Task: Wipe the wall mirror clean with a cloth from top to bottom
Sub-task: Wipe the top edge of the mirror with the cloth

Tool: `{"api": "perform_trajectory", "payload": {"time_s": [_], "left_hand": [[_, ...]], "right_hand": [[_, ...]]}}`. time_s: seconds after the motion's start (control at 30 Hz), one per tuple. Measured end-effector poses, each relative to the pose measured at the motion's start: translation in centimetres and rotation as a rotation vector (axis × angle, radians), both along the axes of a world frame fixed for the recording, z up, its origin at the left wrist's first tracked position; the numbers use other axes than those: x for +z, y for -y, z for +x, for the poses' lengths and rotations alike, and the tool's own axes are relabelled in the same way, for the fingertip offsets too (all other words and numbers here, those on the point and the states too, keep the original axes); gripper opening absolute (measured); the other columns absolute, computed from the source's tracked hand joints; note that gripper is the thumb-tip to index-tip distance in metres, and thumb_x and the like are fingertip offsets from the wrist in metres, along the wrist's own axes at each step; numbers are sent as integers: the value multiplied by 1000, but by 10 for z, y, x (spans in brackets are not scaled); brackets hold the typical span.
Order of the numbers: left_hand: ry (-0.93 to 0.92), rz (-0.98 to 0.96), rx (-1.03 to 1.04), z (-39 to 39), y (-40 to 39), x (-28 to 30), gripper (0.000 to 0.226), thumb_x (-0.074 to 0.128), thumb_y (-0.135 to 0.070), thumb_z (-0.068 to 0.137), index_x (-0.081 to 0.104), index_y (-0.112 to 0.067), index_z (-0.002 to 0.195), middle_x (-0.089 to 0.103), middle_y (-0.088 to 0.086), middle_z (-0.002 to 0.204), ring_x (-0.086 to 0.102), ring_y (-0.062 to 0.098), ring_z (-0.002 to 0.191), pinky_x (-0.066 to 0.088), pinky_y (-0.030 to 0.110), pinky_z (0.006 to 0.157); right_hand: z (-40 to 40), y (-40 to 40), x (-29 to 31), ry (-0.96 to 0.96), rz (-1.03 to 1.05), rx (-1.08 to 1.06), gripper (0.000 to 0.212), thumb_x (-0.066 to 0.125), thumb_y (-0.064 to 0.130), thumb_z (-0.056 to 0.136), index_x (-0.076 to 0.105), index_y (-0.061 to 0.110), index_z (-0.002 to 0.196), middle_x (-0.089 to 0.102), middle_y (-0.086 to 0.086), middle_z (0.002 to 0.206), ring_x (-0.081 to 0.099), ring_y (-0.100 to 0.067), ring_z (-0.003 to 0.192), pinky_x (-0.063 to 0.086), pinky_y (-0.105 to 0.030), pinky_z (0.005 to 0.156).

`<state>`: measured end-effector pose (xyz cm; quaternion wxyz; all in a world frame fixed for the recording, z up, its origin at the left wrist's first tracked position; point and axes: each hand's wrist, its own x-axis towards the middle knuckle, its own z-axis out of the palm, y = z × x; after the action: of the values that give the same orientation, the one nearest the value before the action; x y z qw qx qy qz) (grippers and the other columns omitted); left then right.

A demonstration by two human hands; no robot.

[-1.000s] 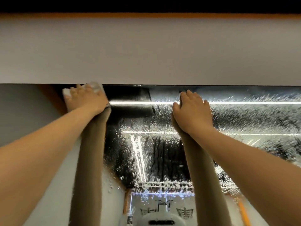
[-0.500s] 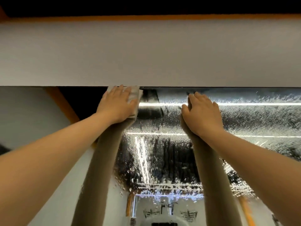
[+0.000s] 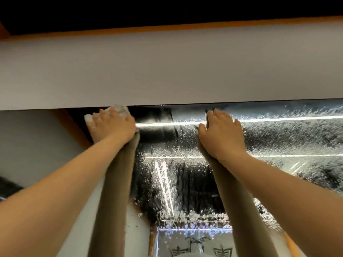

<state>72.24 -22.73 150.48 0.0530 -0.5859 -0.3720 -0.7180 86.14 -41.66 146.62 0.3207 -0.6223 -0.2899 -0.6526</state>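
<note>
Head view, looking up along both bare forearms at the wall mirror (image 3: 185, 182).

Mirror: top edge meets a pale grey wall band (image 3: 167, 71); everything below that edge is glass. Most of the surface carries water droplets and streaks, densest to the right of the right hand. A smoother, darker strip of glass lies just under the top edge, between the two hands. Bright light lines reflect across the glass.

Left hand (image 3: 113, 127): pressed flat on a white cloth (image 3: 120, 109) against the mirror, right up at its top edge. Fingers straight and close together, laid over the cloth; cloth corners show past the fingertips and at the hand's left side. Cloth touches both glass and hand.

Right hand (image 3: 221, 134): palm flat on the wet glass, just below the mirror's top edge, well apart from the cloth. Fingers extended, slightly spread, holding nothing.

Both forearms are doubled by their reflections in the glass directly beneath each hand.
</note>
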Motion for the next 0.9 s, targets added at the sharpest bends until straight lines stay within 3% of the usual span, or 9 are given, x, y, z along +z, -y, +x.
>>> {"api": "perform_trajectory", "payload": {"time_s": [0.17, 0.3, 0.43, 0.6, 0.77, 0.9], "left_hand": [[-105, 196, -61, 45, 53, -4, 63, 26, -43, 97, 25, -11, 151, 24, 16, 157, 18, 33, 144, 7, 50, 118], [-170, 220, -129, 45, 56, -8, 64, 22, -45, 101, 7, -16, 156, 1, 10, 163, -1, 28, 149, -2, 45, 119], [-158, 279, -155, 43, 54, -13, 62, 25, -45, 100, 15, -18, 155, 7, 9, 163, 2, 27, 149, 0, 45, 120], [-125, 338, -173, 42, 56, -16, 58, 30, -43, 98, 28, -18, 151, 20, 4, 160, 11, 24, 148, 5, 46, 120], [-165, 343, -200, 41, 58, -20, 60, 28, -41, 99, 22, -18, 153, 15, 4, 162, 6, 24, 149, 3, 49, 120], [-156, 345, -179, 41, 58, -20, 60, 29, -41, 99, 20, -18, 153, 16, 5, 161, 7, 25, 149, 6, 49, 120]], "right_hand": [[0, 1, -1, 0, 8, 11, 56, 29, 37, 102, 25, 13, 153, 20, -5, 160, 14, -21, 148, 11, -45, 119], [1, 0, 0, -2, -2, 8, 55, 29, 37, 102, 25, 14, 153, 21, -4, 160, 15, -21, 147, 11, -45, 119], [1, -1, 0, 5, 10, 6, 56, 28, 37, 102, 25, 14, 153, 23, -4, 159, 16, -21, 147, 13, -46, 119], [-1, 1, -1, -15, -10, 15, 57, 25, 37, 103, 16, 17, 155, 12, -3, 162, 8, -21, 149, 7, -46, 121], [-3, 10, 1, -31, -117, -35, 61, 25, 47, 102, 16, 15, 153, 13, -5, 161, 10, -25, 147, 9, -49, 118], [7, 42, -4, 50, -226, -155, 67, 22, 61, 98, 15, 23, 152, 21, -1, 156, 15, -20, 144, 12, -43, 115]]}}
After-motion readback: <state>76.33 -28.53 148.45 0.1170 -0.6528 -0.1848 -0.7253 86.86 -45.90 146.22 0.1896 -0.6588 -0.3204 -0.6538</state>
